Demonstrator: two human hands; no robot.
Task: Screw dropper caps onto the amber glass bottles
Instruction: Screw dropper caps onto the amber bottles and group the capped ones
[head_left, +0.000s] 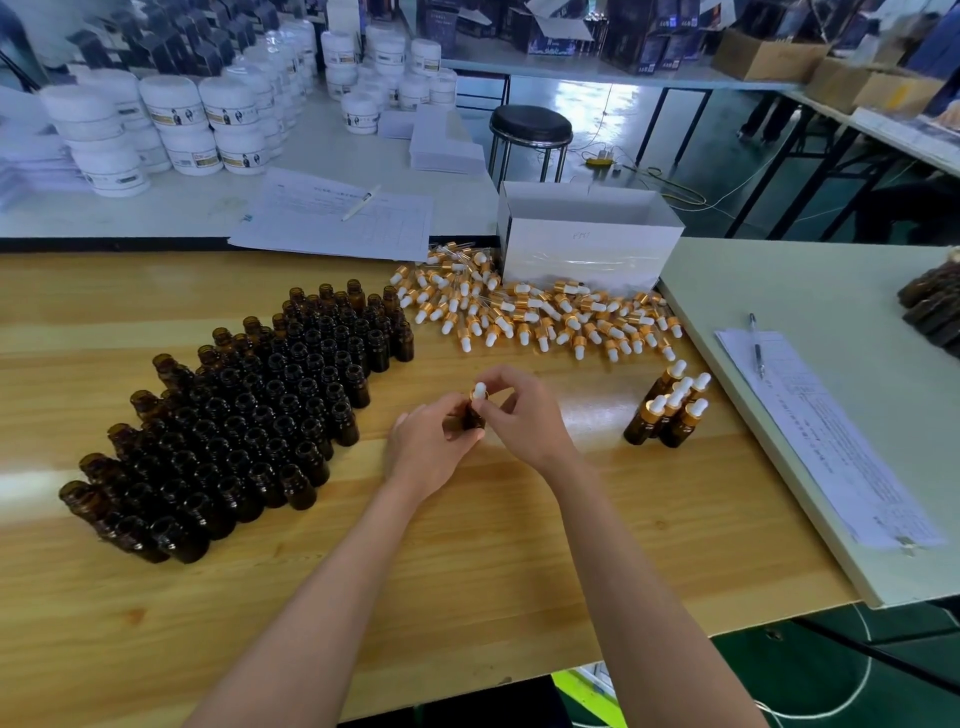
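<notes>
Amber bottle at mid-table, gripped by the left hand while the right hand pinches the cap on its neck, between open bottles left and capped bottles right.

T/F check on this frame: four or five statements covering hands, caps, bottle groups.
1. The left hand grips an amber bottle while the right hand pinches the dropper cap on it. True.
2. The capped bottles stand left of the hands. False: they stand to the right.
3. The loose caps lie piled in front of the white box. True.
4. The uncapped bottles lie on their sides. False: they stand upright, packed together.
</notes>
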